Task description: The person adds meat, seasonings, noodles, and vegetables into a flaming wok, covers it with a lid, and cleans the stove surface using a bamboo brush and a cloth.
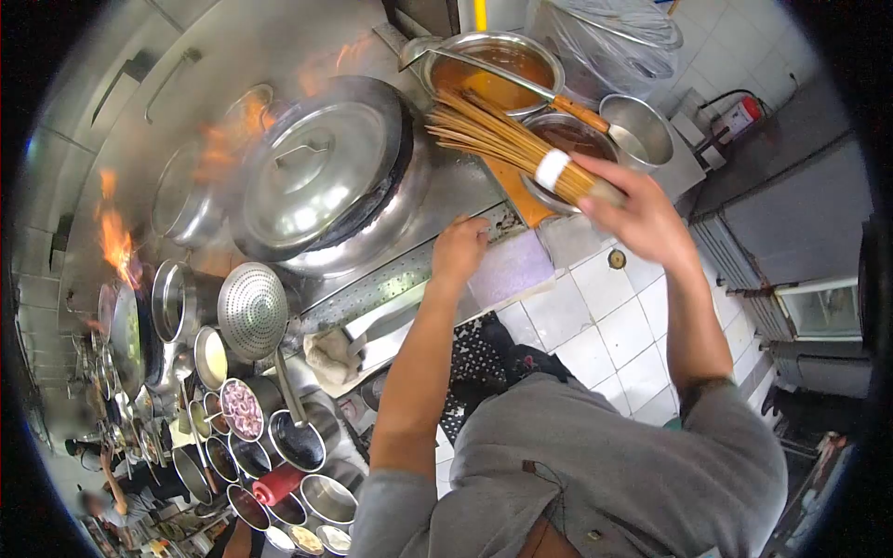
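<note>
My right hand grips the butt end of a bamboo wok brush, a bundle of thin sticks bound with a white band. Its splayed tips point left, towards the stove. Curled at the stove's front edge is my left hand, beside a pale purple cloth; whether anything is in its fingers is hidden. A large domed metal lid covers the wok left of that hand. Behind the brush, a ladle with a wooden handle lies across a bowl of orange-brown liquid.
Flames rise at the far left burners. A perforated skimmer rests near several ingredient pots, one with sliced onion. A metal pot stands at the back right. White floor tiles lie below. Another person is at lower left.
</note>
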